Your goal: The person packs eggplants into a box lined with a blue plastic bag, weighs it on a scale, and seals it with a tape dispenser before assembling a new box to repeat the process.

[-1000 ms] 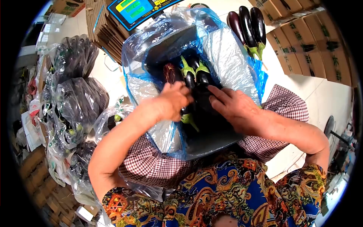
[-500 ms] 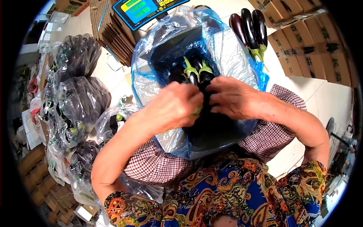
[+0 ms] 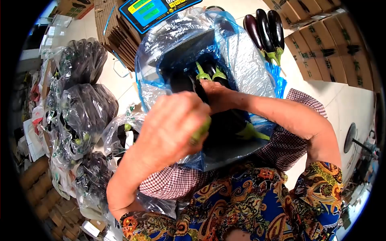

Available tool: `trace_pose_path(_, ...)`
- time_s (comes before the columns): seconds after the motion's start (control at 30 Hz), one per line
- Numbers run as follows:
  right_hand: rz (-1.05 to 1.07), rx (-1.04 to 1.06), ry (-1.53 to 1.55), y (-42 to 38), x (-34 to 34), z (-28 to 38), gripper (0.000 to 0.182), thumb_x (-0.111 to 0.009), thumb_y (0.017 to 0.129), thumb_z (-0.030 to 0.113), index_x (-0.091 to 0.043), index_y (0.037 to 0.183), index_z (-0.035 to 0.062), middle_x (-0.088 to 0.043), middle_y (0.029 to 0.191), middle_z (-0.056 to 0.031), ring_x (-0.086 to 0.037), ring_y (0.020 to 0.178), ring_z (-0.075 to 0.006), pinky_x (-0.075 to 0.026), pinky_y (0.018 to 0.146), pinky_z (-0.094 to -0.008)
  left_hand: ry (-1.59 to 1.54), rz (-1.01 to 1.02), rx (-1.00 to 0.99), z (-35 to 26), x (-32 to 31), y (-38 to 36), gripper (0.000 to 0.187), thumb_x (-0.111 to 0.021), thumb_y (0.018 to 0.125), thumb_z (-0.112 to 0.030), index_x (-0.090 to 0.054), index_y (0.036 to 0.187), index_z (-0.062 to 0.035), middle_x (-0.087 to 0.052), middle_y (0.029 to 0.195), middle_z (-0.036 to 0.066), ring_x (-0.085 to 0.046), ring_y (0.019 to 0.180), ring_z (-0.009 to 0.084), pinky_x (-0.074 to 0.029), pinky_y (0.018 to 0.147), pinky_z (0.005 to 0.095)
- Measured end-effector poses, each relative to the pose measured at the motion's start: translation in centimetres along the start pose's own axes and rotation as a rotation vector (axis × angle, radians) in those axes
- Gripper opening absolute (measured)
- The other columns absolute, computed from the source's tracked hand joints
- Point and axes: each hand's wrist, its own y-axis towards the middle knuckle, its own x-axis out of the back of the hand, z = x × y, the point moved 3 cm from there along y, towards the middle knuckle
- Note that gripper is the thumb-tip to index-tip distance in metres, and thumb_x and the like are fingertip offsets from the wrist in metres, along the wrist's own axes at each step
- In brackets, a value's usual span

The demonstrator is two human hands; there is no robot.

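Observation:
A blue-tinted plastic bag point(image 3: 253, 60) lines an open container in front of me, with dark eggplants inside. Two green stem caps point(image 3: 203, 72) show near its middle, and another green cap point(image 3: 249, 131) lies at the lower right. Raised over the bag's left side, my left hand point(image 3: 173, 124) is closed round the green stem end of an eggplant point(image 3: 201, 130); part of that eggplant is hidden. My right hand point(image 3: 219, 95) reaches down among the eggplants, its fingers partly hidden, so its hold is unclear.
A scale point(image 3: 150, 12) stands beyond the bag, beside stacked flat cardboard point(image 3: 114, 36). Three eggplants point(image 3: 263, 32) lie at the upper right near cartons point(image 3: 329, 52). Bagged eggplants point(image 3: 88, 106) line the left side.
My left hand has risen and moved left and nearer with the stem end. My right hand has shifted left, and a green cap now shows at the lower right of the bag.

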Motion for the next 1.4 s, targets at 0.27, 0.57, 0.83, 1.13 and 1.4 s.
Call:
trace_pose_path(0.27, 0.143, -0.431, 0.088, 0.0, 2.5, -0.2, 0.108, -0.078, 0.062, 0.043, -0.027, 0.143, -0.0069, -0.036, 0.142, -0.0301, -0.033, 0.137, -0.0377, -0.030, 0.112, -0.0379, 0.270, 0.346, -0.208, -4.3, -4.8, -2.4, 0.028, -0.062, 0.076, -0.012, -0.062, 0.102, -0.0026, -0.060, 0.105, 0.012, -0.059, 0.106, 0.0294, -0.048, 0.089, 0.0383)
trace_pose_path(0.57, 0.104, -0.553, 0.094, 1.6, 1.8, -2.0, 0.093, -0.079, 0.061, 0.036, -0.043, 0.133, -0.0096, -0.050, 0.132, -0.0282, -0.051, 0.124, -0.0356, -0.044, 0.101, -0.0358, 0.288, 0.350, -0.199, -4.8, -4.1, -2.8, 0.026, -0.062, 0.076, -0.013, -0.062, 0.100, -0.0022, -0.060, 0.105, 0.013, -0.060, 0.106, 0.0297, -0.049, 0.089, 0.0389)
trace_pose_path(0.83, 0.389, -0.325, 0.165, 1.8, 3.0, -0.8, 0.062, -0.072, 0.071, 0.029, -0.055, 0.128, 0.0108, -0.064, 0.117, -0.0159, -0.059, 0.113, -0.0293, -0.045, 0.095, -0.0345, 0.319, 0.371, -0.205, -5.3, -3.7, -2.6, 0.024, -0.061, 0.078, -0.013, -0.062, 0.099, -0.0013, -0.060, 0.103, 0.013, -0.061, 0.106, 0.0294, -0.049, 0.089, 0.0386)
trace_pose_path(1.13, 0.323, -0.287, -0.046, 1.3, 1.6, 0.2, 0.044, -0.050, 0.089, 0.034, -0.062, 0.116, 0.0012, -0.065, 0.113, -0.0241, -0.060, 0.112, -0.0386, -0.044, 0.099, -0.0428, 0.508, 0.582, -0.276, -5.2, -6.4, -1.9, 0.022, -0.058, 0.079, -0.016, -0.064, 0.094, -0.0003, -0.059, 0.100, 0.014, -0.058, 0.103, 0.0309, -0.044, 0.093, 0.0391)
trace_pose_path(1.4, 0.432, 0.054, -0.182, 0.7, 1.4, 0.0, 0.032, -0.050, 0.093, 0.027, -0.059, 0.105, -0.0003, -0.063, 0.104, -0.0229, -0.060, 0.103, -0.0417, -0.047, 0.087, -0.0451, 0.457, 0.624, -0.224, -3.9, -6.1, -2.1, 0.024, -0.058, 0.078, -0.017, -0.065, 0.096, -0.0023, -0.058, 0.100, 0.013, -0.057, 0.104, 0.0283, -0.042, 0.092, 0.0365)
